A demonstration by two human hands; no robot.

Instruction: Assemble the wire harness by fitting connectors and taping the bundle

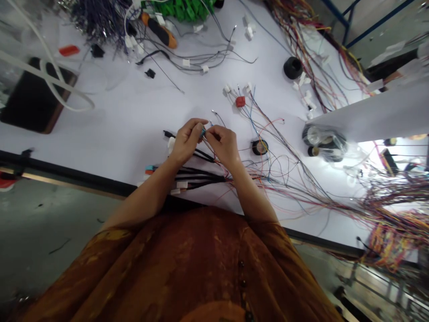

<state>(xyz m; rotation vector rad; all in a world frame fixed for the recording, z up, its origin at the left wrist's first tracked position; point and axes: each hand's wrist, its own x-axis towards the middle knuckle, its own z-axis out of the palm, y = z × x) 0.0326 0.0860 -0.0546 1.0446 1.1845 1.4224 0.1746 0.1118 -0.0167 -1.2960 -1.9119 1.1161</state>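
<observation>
Your left hand (186, 141) and right hand (224, 144) meet at frame centre above the white tabletop (134, 116), both grips pinching a small blue connector (203, 131) between them. Its thin wires (208, 147) trail toward the lower right, under your right hand.

1. Connector (203, 131), pinched in the fingers (196, 126): blue-teal.
2. Thin wires (264, 167), trailing right of the fingers: red, blue, orange and black, mixed.
3. Sheathed cables (201, 172), just below the fingers: black, with white tags.
4. Counter (134, 112), under the fingers: plain white.
5. Small plug (240, 101), above and right of the fingers: red.
6. Screwdriver (161, 31), far above the fingers: orange and black handle.
7. Garment (201, 259), well below the fingers: rust-orange, mottled with darker blotches.
8. Wire bundle (395, 228), far right of the fingers: yellow, red and purple strands.
</observation>
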